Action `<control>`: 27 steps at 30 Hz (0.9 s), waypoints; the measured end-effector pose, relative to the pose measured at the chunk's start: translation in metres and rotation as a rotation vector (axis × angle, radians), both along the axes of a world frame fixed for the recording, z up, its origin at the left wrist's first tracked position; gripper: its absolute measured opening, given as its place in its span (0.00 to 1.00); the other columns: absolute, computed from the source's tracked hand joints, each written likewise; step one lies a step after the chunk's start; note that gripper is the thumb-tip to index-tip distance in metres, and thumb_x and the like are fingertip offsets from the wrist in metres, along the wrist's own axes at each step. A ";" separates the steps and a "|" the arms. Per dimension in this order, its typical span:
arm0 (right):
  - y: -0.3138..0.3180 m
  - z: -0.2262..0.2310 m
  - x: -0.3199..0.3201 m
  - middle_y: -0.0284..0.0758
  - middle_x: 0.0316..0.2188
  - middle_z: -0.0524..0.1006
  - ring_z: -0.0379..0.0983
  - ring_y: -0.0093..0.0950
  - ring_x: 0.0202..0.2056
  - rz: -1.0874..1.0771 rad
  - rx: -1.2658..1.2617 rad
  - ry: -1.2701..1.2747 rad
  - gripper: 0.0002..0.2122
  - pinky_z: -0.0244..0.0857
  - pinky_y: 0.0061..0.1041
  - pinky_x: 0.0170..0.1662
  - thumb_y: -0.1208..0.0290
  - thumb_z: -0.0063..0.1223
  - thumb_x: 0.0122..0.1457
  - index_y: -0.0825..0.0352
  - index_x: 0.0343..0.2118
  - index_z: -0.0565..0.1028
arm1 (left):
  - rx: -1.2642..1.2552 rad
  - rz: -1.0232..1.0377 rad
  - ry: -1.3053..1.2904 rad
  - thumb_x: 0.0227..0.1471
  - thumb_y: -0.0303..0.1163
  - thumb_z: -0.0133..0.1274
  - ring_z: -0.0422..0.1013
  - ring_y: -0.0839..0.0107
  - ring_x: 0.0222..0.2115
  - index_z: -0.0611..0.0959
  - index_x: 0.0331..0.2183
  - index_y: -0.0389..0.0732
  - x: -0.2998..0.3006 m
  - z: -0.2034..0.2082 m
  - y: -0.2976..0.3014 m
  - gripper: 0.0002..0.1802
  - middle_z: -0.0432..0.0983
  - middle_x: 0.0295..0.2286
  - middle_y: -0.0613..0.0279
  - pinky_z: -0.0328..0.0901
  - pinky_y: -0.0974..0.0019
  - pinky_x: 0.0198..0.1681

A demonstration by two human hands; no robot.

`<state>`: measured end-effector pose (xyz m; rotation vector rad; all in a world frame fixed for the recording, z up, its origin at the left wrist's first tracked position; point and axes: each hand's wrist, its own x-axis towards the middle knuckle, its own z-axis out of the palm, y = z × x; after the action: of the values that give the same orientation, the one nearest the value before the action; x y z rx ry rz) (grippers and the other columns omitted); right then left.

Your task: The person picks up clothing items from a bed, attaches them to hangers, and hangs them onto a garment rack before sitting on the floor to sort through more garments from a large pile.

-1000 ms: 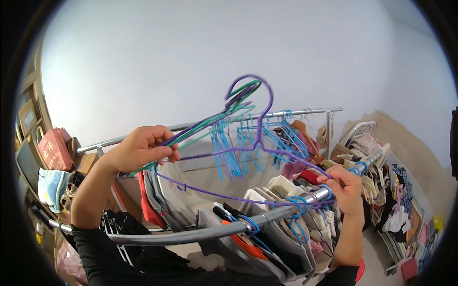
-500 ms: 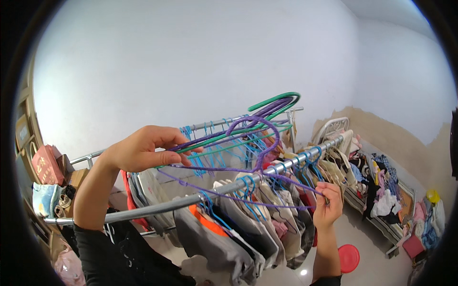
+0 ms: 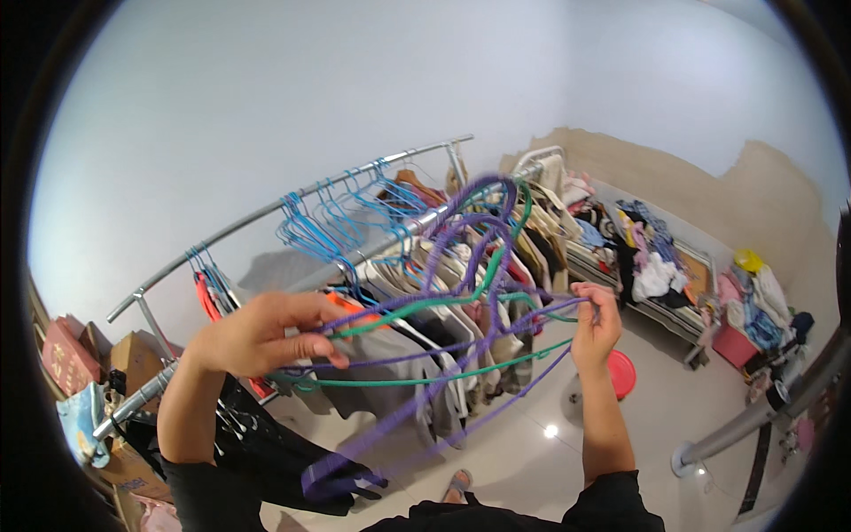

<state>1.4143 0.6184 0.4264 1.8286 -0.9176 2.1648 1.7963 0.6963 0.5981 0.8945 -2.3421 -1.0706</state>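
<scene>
Between my two hands is a loose bundle of purple hangers (image 3: 390, 423) and green hangers (image 3: 399, 381), their hooks clustered at the top. My left hand (image 3: 257, 337) closes its thumb and fingers round the left ends of several of them. At the other end, my right hand (image 3: 598, 328) pinches the right corners. One purple hanger slants steeply, its left corner hanging low and smeared by motion. Behind and below the bundle, grey and white shirts (image 3: 381, 372) hang on the near rail (image 3: 390, 239) of a metal clothes rack.
Blue hangers (image 3: 306, 230) hang on the far rail (image 3: 257, 215) by the wall. Cardboard boxes (image 3: 133, 359) and a red bag (image 3: 71, 355) stand at the left. At the right are a clothes-strewn bed (image 3: 660, 306), a red round stool or basin (image 3: 620, 374) and a metal post (image 3: 727, 434).
My view has tilted down and turned right. The hangers have come lower and nearer to me, and have fanned apart, one purple hanger swinging down at its left end. Both hands keep their hold.
</scene>
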 end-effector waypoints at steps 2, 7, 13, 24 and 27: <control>0.036 -0.014 -0.004 0.41 0.34 0.72 0.69 0.28 0.38 0.192 0.174 -0.094 0.02 0.63 0.25 0.44 0.79 0.42 0.58 0.71 0.31 0.68 | 0.102 -0.056 -0.001 0.54 0.30 0.50 0.70 0.79 0.32 0.73 0.42 0.34 -0.001 -0.027 0.012 0.15 0.77 0.29 0.63 0.63 0.74 0.36; 0.118 -0.033 -0.038 0.38 0.29 0.74 0.70 0.27 0.30 -0.061 0.417 0.020 0.02 0.64 0.22 0.36 0.80 0.49 0.54 0.71 0.30 0.70 | 0.468 -0.188 0.209 0.56 0.31 0.45 0.74 0.70 0.32 0.70 0.39 0.31 -0.031 -0.084 0.038 0.13 0.72 0.41 0.54 0.66 0.69 0.38; 0.194 -0.048 -0.112 0.37 0.27 0.74 0.70 0.25 0.28 -0.278 0.360 0.062 0.02 0.64 0.21 0.32 0.79 0.50 0.53 0.70 0.30 0.71 | 0.722 -0.305 0.170 0.56 0.34 0.45 0.76 0.61 0.31 0.69 0.36 0.33 -0.115 -0.107 0.047 0.13 0.74 0.37 0.42 0.69 0.65 0.33; 0.355 -0.139 -0.304 0.35 0.27 0.76 0.72 0.25 0.27 -0.535 0.576 -0.315 0.04 0.64 0.21 0.32 0.76 0.52 0.53 0.69 0.31 0.75 | 0.821 -0.446 -0.133 0.57 0.44 0.44 0.58 0.82 0.15 0.72 0.36 0.35 -0.392 -0.150 0.073 0.19 0.63 0.16 0.70 0.51 0.79 0.17; 0.397 -0.161 -0.356 0.35 0.26 0.77 0.72 0.24 0.28 -0.571 0.670 -0.442 0.04 0.65 0.21 0.34 0.75 0.52 0.54 0.69 0.31 0.76 | 1.031 -0.580 -0.117 0.54 0.39 0.49 0.56 0.84 0.15 0.72 0.38 0.38 -0.479 -0.175 0.076 0.15 0.61 0.16 0.73 0.51 0.79 0.17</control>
<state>1.0579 1.0157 0.2650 1.0229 -2.1511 2.0222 1.3169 0.7722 0.4227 0.5432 -2.0991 -2.6382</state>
